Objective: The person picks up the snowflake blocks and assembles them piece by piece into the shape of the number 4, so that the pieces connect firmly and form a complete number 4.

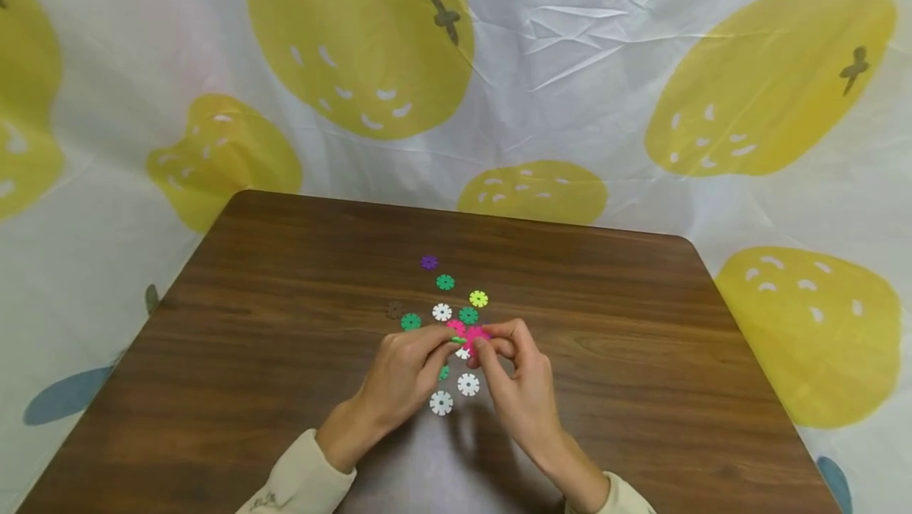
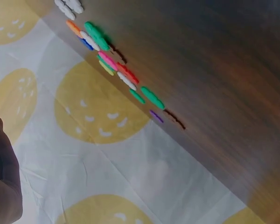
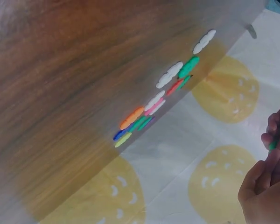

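Note:
Both hands meet above the table's middle in the head view. The left hand [image 1: 400, 375] pinches a light green notched disc [image 1: 459, 340], seen nearly edge-on. In the right hand [image 1: 523, 387], thumb and fingers pinch a bright pink notched disc [image 1: 475, 335]. The two discs are close together; whether their notches interlock I cannot tell. In the right wrist view a bit of green disc [image 3: 272, 145] shows between the fingers. Below and around the hands lie loose notched discs, among them a white disc [image 1: 468, 385] and a yellow disc [image 1: 479, 298].
On the brown wooden table [image 1: 627, 324] several more discs lie flat, including a purple disc [image 1: 429, 262], a green disc [image 1: 410, 322] and a brown disc [image 1: 394, 310]. Right wrist view: an orange disc [image 3: 131, 118]. Behind the table hangs a fruit-patterned cloth [image 1: 541, 102].

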`<action>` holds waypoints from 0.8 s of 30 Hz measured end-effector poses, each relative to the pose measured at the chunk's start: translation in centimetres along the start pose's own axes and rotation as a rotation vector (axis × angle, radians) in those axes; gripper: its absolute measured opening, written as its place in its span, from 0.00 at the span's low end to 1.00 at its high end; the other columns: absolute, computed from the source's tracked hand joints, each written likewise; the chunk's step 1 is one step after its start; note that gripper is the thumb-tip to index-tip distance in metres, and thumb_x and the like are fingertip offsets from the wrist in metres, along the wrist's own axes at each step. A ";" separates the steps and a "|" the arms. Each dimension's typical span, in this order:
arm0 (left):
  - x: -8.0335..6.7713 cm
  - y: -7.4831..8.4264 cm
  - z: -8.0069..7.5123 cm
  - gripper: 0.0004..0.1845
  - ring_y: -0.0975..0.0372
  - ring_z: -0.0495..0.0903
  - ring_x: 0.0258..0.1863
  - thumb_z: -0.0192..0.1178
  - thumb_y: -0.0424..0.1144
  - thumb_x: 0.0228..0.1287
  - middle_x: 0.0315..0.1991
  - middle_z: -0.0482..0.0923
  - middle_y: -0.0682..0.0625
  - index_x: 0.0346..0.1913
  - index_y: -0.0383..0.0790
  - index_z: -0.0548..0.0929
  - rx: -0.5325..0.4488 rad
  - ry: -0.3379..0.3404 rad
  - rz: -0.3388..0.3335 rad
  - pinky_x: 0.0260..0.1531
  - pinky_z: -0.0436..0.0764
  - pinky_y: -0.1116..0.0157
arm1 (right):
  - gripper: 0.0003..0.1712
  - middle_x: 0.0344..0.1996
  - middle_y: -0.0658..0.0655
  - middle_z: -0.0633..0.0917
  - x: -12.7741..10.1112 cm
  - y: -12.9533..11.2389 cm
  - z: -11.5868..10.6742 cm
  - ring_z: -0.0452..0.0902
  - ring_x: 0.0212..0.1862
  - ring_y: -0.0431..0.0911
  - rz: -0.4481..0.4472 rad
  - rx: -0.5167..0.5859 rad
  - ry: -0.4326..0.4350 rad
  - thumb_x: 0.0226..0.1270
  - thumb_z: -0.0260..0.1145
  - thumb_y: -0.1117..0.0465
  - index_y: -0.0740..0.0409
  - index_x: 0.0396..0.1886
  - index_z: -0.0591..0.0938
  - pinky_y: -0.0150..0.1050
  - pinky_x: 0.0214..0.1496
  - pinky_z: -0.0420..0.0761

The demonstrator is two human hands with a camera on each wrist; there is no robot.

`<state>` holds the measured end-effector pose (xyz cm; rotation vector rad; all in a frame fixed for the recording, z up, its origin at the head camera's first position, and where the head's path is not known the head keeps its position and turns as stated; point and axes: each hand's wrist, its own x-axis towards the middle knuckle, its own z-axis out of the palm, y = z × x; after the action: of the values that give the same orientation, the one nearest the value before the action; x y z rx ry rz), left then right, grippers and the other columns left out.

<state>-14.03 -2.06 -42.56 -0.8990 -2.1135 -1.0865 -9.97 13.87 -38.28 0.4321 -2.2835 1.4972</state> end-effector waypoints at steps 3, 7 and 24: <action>-0.2 0.1 -0.1 0.04 0.74 0.72 0.21 0.60 0.36 0.59 0.27 0.80 0.58 0.36 0.43 0.83 -0.027 0.006 -0.020 0.24 0.73 0.80 | 0.07 0.21 0.55 0.85 -0.1 0.3 -0.1 0.82 0.30 0.44 -0.026 0.002 -0.011 0.62 0.60 0.69 0.64 0.39 0.74 0.29 0.42 0.74; -0.1 0.2 -0.2 0.04 0.75 0.71 0.22 0.60 0.38 0.60 0.28 0.79 0.60 0.37 0.46 0.83 -0.101 -0.009 -0.070 0.24 0.71 0.82 | 0.08 0.21 0.48 0.85 -0.1 1.8 -0.1 0.81 0.31 0.40 -0.053 0.004 -0.019 0.63 0.59 0.66 0.58 0.41 0.74 0.30 0.42 0.74; 0.1 0.5 -0.3 0.09 0.70 0.75 0.29 0.60 0.29 0.58 0.35 0.81 0.55 0.41 0.43 0.83 -0.184 -0.026 -0.070 0.32 0.74 0.80 | 0.09 0.22 0.49 0.85 -0.1 1.5 -0.1 0.81 0.30 0.40 -0.032 0.018 -0.024 0.64 0.59 0.64 0.57 0.43 0.74 0.31 0.37 0.77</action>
<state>-13.68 -2.11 -42.07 -0.9345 -2.1054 -1.3298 -10.55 14.57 -39.55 0.4912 -2.2723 1.5060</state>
